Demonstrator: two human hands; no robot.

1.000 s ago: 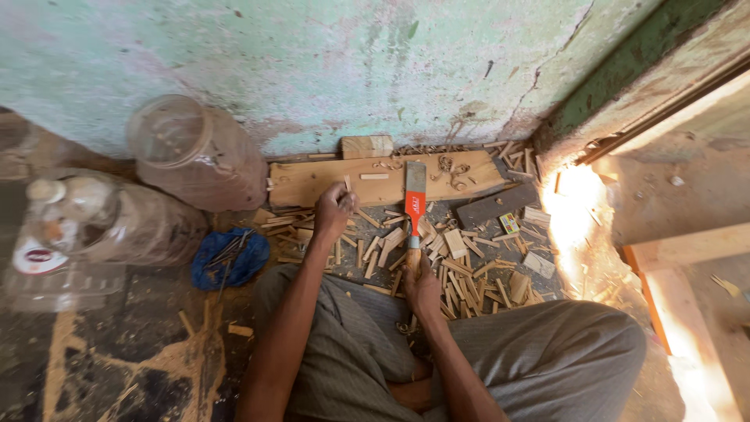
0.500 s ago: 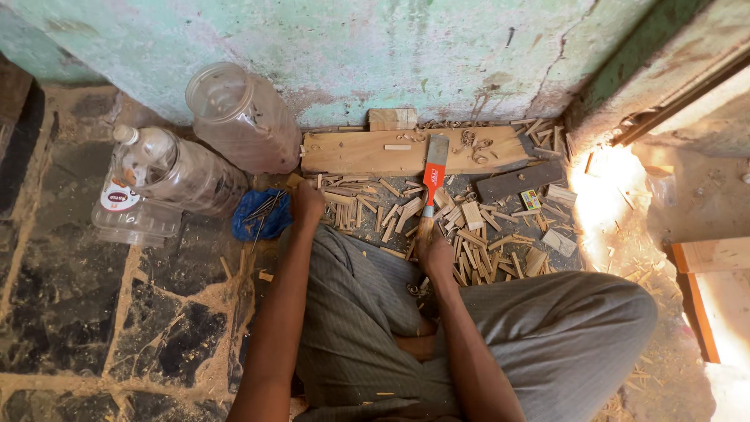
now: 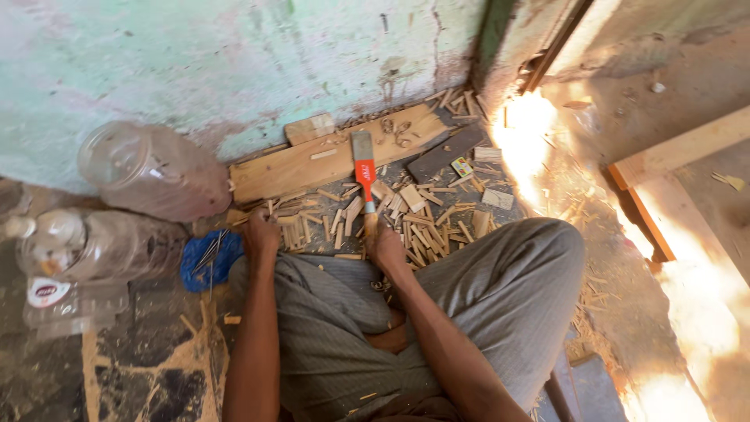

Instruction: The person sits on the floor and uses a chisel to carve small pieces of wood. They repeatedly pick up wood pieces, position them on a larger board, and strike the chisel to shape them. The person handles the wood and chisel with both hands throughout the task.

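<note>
Though right hand (image 3: 384, 244) closed on chisel (image 3: 364, 184), left hand (image 3: 262, 234) grip unclear among wood chips (image 3: 422, 215).

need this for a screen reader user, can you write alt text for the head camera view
A seated person's right hand grips a wooden-handled chisel with an orange band over a scatter of small cut wood sticks, while the left hand rests among them. A flat wooden plank and clear plastic jars lie by a pale green wall.
</note>
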